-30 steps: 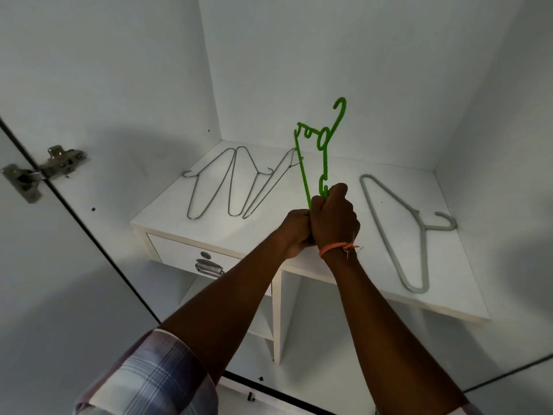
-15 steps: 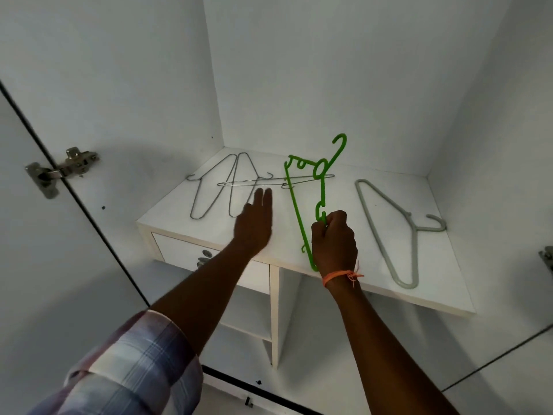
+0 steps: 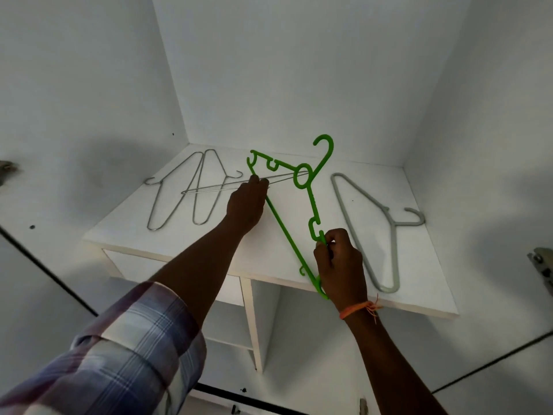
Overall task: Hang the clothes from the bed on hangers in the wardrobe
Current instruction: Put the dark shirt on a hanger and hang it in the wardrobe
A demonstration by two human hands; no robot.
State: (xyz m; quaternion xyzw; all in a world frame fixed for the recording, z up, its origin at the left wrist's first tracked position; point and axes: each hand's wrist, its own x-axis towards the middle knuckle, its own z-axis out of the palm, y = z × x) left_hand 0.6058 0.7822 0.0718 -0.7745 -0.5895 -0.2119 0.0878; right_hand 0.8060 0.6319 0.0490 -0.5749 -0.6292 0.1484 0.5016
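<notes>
Grey plastic hanger (image 3: 368, 235) right of hands, wire hangers (image 3: 179, 199) left

inside a white wardrobe (image 3: 269, 70) in what appears to be a home bedroom: clothes hangers of wire (image 3: 179, 193), green plastic (image 3: 312, 205) and grey plastic (image 3: 389, 232) lie on a white shelf (image 3: 119, 229) above a drawer (image 3: 134, 262) and open cubbies, with door hinges (image 3: 541, 265) at the edges.
</notes>
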